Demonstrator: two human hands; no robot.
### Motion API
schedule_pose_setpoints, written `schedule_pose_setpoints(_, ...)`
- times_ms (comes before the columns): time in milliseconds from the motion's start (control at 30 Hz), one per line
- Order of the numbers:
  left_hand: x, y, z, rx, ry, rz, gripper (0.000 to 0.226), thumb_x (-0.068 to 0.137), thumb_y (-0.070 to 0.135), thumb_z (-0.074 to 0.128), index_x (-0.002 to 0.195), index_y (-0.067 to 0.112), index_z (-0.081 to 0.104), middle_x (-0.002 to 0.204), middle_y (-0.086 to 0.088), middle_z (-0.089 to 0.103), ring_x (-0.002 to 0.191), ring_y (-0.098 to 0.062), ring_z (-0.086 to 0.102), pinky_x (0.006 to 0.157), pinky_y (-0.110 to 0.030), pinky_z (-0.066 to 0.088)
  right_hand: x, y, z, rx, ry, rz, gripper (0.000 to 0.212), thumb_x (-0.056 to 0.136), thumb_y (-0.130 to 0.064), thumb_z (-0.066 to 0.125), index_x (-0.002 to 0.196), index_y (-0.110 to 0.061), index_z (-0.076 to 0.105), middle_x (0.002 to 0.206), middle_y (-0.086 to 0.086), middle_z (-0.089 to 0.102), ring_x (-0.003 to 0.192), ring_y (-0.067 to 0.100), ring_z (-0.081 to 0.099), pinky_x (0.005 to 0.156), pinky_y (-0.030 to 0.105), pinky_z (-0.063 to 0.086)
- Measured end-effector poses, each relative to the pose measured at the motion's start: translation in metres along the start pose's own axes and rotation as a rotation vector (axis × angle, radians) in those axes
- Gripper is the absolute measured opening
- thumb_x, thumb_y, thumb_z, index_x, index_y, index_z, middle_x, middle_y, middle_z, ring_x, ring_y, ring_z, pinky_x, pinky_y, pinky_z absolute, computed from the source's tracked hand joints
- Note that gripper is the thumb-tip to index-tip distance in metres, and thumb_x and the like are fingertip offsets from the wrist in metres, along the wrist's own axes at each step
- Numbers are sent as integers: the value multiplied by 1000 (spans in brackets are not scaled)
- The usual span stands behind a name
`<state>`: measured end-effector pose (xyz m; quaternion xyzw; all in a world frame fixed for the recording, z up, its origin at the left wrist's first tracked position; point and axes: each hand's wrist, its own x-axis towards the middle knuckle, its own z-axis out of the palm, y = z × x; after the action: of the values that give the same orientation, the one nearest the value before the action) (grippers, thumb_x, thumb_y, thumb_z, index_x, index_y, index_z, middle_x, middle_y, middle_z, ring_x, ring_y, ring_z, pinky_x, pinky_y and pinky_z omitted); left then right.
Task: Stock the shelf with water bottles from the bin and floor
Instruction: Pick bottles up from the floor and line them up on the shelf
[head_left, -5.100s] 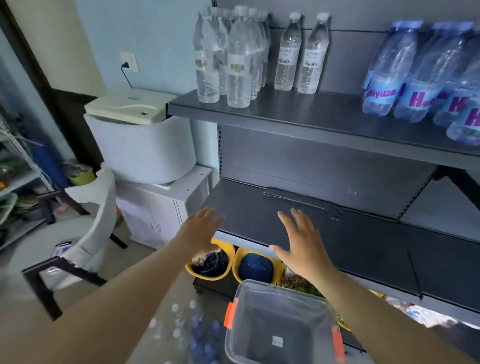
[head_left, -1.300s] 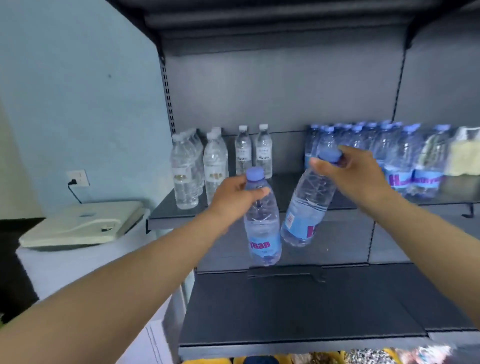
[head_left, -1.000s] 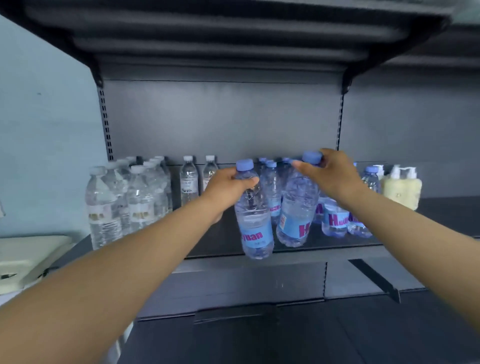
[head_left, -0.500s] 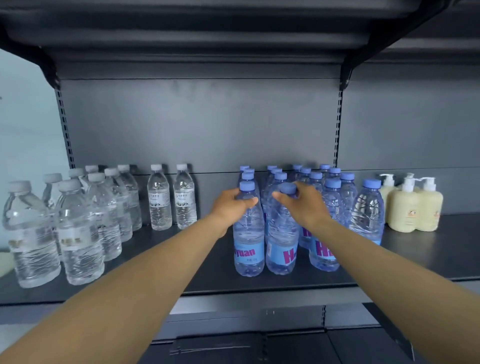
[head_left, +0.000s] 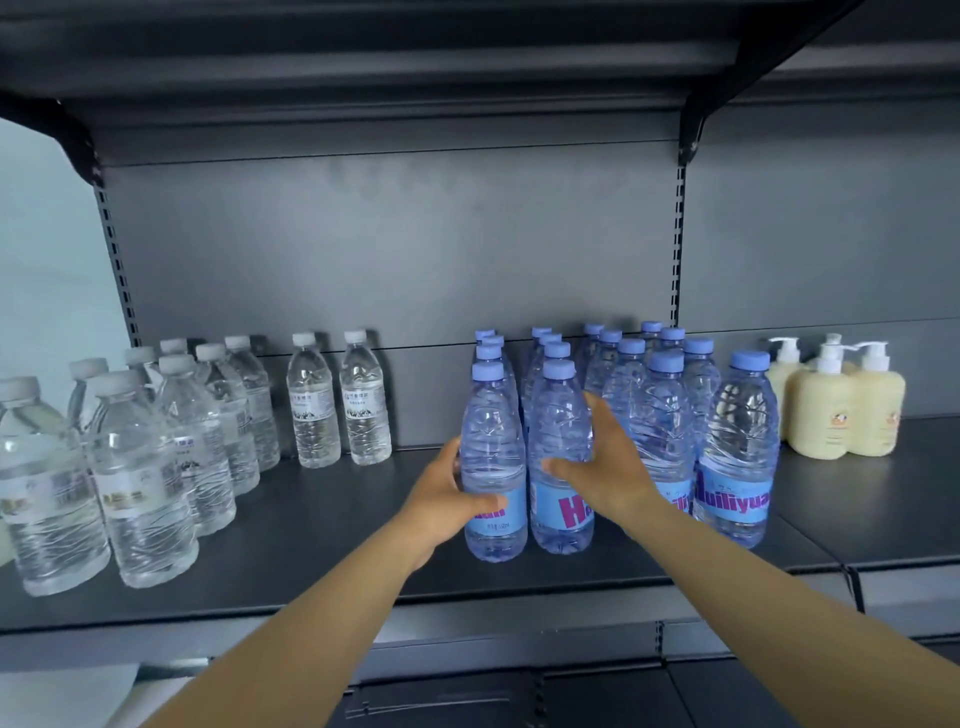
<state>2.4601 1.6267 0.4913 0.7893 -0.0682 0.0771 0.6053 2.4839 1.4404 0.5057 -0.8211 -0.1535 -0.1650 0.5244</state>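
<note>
Two blue-capped water bottles stand upright side by side at the front of the dark shelf (head_left: 322, 566). My left hand (head_left: 441, 499) wraps the lower body of the left bottle (head_left: 491, 441). My right hand (head_left: 608, 467) wraps the right bottle (head_left: 558, 415) around its middle. Behind and to their right stand several rows of the same blue-capped bottles (head_left: 737, 447). The bin and the floor are out of view.
Several white-capped clear bottles (head_left: 140, 467) fill the shelf's left end, with two more (head_left: 340, 405) near the back wall. Cream pump bottles (head_left: 831, 405) stand at the right. Another shelf (head_left: 415, 62) hangs overhead, and bare shelf lies between the two bottle groups.
Both hands slid from the bottle caps down to the bottle bodies. The two bottles now stand on the shelf in front of the blue-capped rows.
</note>
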Motion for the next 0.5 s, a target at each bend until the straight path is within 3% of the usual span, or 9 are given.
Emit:
schedule_pose_setpoints(167,4,-6,16,38,143,54,59,66,3,80,111,28,51,105,8,64,91,-1,61,70,-12,48,-4,16,14,-52,175,-67,91,74,-21,78,146,-24,23,140,0,40,131,17,36,104,29,34)
schedule_pose_setpoints(300,3,-17,18,18,95,27,67,64,2,81,118,28,51,111,6,65,99,-9,63,79,-21,51,-20,27,16,157,93,-23,77,77,-2,71,134,-33,29,116,-16,49,120,11,48,95,22,38)
schedule_pose_setpoints(500,4,-22,23,88,131,63,67,65,3,81,118,29,51,106,10,65,93,-2,63,69,-11,50,-21,46,29,37,226,-59,83,77,-9,74,144,-23,26,133,-7,44,122,7,43,103,24,35)
